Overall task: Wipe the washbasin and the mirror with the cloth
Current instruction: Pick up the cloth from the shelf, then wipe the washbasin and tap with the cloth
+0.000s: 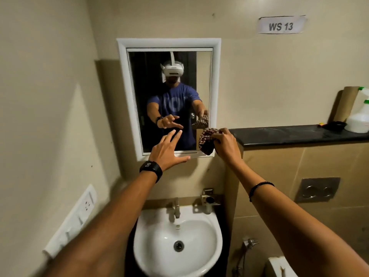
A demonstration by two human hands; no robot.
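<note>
Right hand (224,145) grasping one checked cloth (207,141) against one white-framed mirror (169,44); left hand (166,152) beside it, fingers spread, empty.

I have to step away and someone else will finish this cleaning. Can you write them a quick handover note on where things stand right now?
Right hand: gripping the bunched checked cloth at the mirror's lower right corner.
Left hand: open and empty, fingers spread at the mirror's bottom frame.
Washbasin: below the mirror, nothing in it.
Spray bottle: on the dark shelf to the right.
Done: cannot tell what is already wiped.
Left: probably finish the mirror, then check the washbasin.
</note>
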